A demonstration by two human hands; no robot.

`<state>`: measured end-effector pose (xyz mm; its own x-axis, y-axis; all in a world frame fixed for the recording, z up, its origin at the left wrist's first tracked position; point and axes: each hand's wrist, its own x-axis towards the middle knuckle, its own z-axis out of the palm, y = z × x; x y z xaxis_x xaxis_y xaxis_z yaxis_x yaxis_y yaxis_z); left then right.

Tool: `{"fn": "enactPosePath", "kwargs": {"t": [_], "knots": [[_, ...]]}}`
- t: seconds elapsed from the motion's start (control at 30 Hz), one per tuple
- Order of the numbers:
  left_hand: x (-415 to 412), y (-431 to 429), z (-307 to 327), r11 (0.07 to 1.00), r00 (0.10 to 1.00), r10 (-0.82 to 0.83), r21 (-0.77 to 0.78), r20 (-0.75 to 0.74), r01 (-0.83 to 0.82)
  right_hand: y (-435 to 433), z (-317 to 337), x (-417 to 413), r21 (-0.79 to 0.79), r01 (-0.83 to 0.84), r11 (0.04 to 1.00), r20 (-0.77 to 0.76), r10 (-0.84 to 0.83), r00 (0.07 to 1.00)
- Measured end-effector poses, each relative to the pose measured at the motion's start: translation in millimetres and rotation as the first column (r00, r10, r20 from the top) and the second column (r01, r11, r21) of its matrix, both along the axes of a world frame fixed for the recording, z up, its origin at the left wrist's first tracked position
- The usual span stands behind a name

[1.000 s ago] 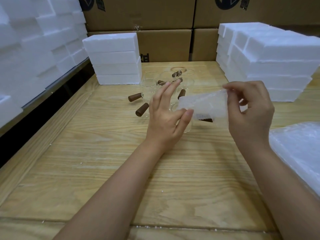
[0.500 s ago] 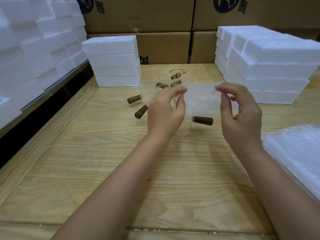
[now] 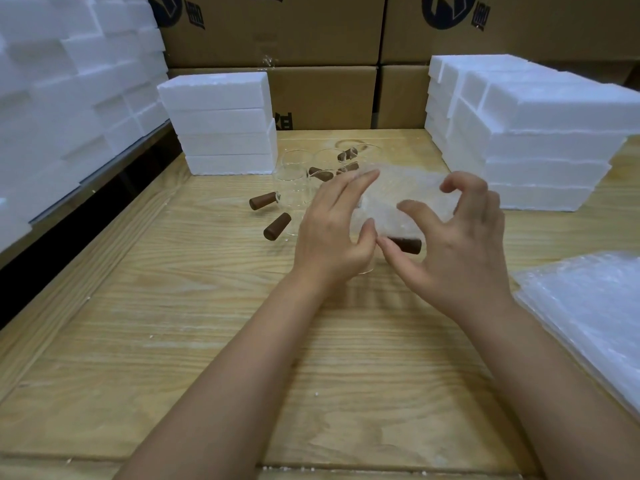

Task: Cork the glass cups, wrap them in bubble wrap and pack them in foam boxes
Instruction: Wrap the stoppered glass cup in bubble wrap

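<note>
A small bubble wrap sheet (image 3: 398, 192) is draped over a clear glass cup (image 3: 364, 270) at the middle of the wooden table (image 3: 194, 306). Only the cup's lower rim shows, below my left hand. My left hand (image 3: 329, 233) grips the sheet's left edge between thumb and outstretched fingers. My right hand (image 3: 460, 247) hovers at the sheet's right side with fingers spread and curled, holding nothing. A brown cork (image 3: 408, 244) sticks out under the sheet between my hands. Several empty glass cups (image 3: 294, 174) stand behind, with loose corks (image 3: 276, 226) lying to their left.
A stack of white foam boxes (image 3: 221, 123) stands at the back left, and a wider stack of foam boxes (image 3: 526, 140) at the back right. A pile of bubble wrap sheets (image 3: 588, 317) lies at the right edge. Cardboard cartons (image 3: 311, 95) close off the back.
Both hands brought the sheet down over the cup. The right hand has let go of the sheet and spread its fingers, while the left hand stays on the left edge.
</note>
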<state>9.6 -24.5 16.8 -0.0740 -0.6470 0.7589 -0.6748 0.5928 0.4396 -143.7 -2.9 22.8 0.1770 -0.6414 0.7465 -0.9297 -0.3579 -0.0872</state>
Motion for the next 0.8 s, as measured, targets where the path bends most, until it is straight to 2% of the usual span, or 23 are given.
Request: {"fn": "enactPosePath", "kwargs": {"t": [0.1,0.2,0.3,0.43,0.57,0.63,0.7,0.77,0.8], "knots": [[-0.4,-3.3,0.0,0.998,0.994,0.04,-0.038,-0.103,-0.044,0.5,0.0,-2.3,0.047,0.088,0.995,-0.039,-0.087,0.995],[-0.4,-6.6,1.8,0.991,0.988,0.061,-0.108,-0.144,-0.077,-1.1,-1.7,-3.4,-0.001,0.152,0.988,-0.035,-0.152,0.988],[-1.7,-6.8,3.6,0.983,0.993,0.051,-0.169,-0.11,-0.069,-2.9,-1.9,-4.1,-0.08,0.146,0.986,0.005,-0.146,0.989],[-2.4,-7.8,6.0,0.964,0.998,0.049,-0.261,-0.029,-0.055,-5.1,-1.2,-3.8,-0.081,0.097,0.992,0.093,-0.089,0.992],[-1.4,-5.0,4.2,0.984,0.996,0.069,-0.169,0.056,-0.059,-6.5,-2.8,-6.4,0.149,-0.018,0.989,0.269,-0.023,0.963],[-3.6,-4.0,3.4,0.994,0.996,0.067,-0.085,0.056,-0.062,-5.6,-3.9,-7.1,0.181,-0.089,0.98,0.353,0.02,0.936],[-6.1,-5.5,2.8,0.998,0.997,0.062,-0.012,0.053,-0.062,-3.0,-1.9,-6.3,0.041,-0.131,0.991,0.408,0.103,0.907],[-7.7,-7.8,2.4,0.997,0.998,0.057,0.052,0.039,-0.059,1.3,1.9,-5.6,-0.156,-0.156,0.975,0.357,0.203,0.912],[-8.2,-8.6,2.7,0.995,0.998,0.053,0.081,0.028,-0.055,2.6,1.6,-7.2,-0.196,-0.204,0.959,0.32,0.259,0.911]]}}
